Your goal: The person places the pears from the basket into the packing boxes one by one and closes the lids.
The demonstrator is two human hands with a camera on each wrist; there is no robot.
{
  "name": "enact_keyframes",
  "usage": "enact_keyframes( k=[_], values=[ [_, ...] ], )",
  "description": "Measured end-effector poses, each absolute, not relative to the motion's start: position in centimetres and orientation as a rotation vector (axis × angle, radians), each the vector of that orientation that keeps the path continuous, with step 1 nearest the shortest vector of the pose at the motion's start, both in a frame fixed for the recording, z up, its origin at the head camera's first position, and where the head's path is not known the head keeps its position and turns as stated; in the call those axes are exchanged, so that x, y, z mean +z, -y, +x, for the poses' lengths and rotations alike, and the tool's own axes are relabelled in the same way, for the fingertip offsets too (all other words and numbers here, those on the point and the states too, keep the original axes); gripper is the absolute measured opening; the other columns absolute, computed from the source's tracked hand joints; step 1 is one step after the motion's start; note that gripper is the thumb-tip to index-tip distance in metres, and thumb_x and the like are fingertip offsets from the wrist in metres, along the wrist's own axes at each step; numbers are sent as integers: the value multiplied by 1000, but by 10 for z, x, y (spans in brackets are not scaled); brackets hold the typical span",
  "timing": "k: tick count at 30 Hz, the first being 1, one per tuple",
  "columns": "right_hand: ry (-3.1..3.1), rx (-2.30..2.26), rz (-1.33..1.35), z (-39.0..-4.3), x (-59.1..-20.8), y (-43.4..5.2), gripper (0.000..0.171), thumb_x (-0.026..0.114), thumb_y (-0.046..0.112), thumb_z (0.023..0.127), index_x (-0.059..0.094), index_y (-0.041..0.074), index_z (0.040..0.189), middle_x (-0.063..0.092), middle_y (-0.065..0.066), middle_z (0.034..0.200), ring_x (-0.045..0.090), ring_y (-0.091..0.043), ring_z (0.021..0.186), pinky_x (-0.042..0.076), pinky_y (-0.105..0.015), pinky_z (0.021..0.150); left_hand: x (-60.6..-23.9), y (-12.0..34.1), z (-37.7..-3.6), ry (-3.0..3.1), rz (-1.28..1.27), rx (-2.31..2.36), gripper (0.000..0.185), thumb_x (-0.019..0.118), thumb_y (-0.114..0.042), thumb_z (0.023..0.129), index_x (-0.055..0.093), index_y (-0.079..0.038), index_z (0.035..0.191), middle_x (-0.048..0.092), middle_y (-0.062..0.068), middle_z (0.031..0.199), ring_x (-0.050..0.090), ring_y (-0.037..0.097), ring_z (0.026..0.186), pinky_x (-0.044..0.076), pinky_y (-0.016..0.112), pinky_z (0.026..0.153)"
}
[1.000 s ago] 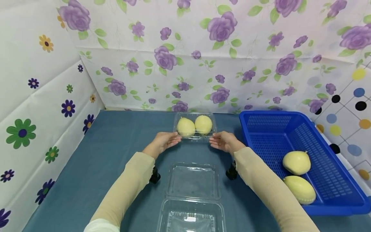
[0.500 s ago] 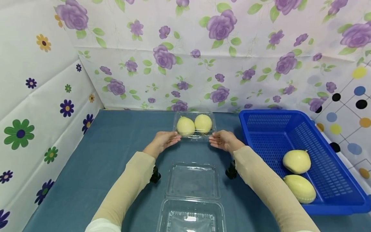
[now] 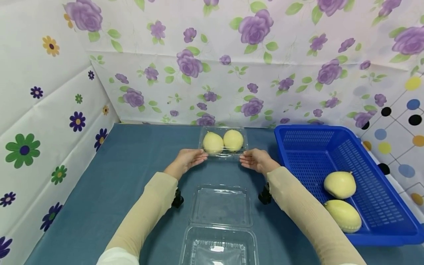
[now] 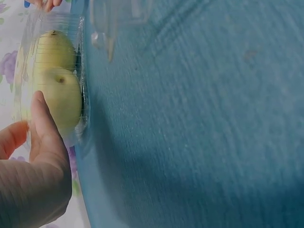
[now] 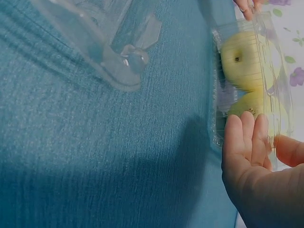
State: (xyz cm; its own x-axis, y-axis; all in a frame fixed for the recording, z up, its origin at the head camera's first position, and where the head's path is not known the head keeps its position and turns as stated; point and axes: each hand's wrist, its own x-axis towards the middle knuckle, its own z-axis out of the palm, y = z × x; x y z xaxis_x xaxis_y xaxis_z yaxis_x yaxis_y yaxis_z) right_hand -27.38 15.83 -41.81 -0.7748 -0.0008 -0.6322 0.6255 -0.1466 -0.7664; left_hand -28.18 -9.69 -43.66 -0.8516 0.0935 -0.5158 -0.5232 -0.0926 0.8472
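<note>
At the back of the table a clear plastic clamshell box holds two pale yellow pears, its lid down over them. My left hand pinches the rim at the box's front left corner. My right hand does the same at the front right corner; in the right wrist view its thumb lies on one side of the rim and the fingers on the other. Part of each grip is hidden behind the hands. Nearer me, a second clear clamshell box lies unfolded with nothing in it.
A blue plastic basket stands on the right with two more pears in it. Flowered sheeting walls the table's back edge and left side. Blue-green cloth covers the table.
</note>
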Motion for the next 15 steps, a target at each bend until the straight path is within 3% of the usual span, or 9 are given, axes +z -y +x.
enact_keyframes(
  k=[9, 15],
  values=[
    [-1799, -1903, 686, -269, -419, -157, 39, 46, 11, 100, 46, -1, 137, 62, -3, 86, 65, -15, 82, 47, -38, 100, -438, 99, -278, -1857, -378, 1904, 45, 52, -20, 99, 45, 2, 138, 59, 17, 128, 68, 6, 78, 55, 22, 82],
    [-1862, -1839, 622, -268, -422, -156, 43, 41, 16, 102, 40, 1, 143, 55, -17, 128, 61, -19, 95, 45, -38, 102, -439, 101, -276, -1998, -238, 1793, 44, 46, -25, 102, 47, 2, 136, 60, 18, 128, 68, 8, 82, 53, 30, 89]
  ],
)
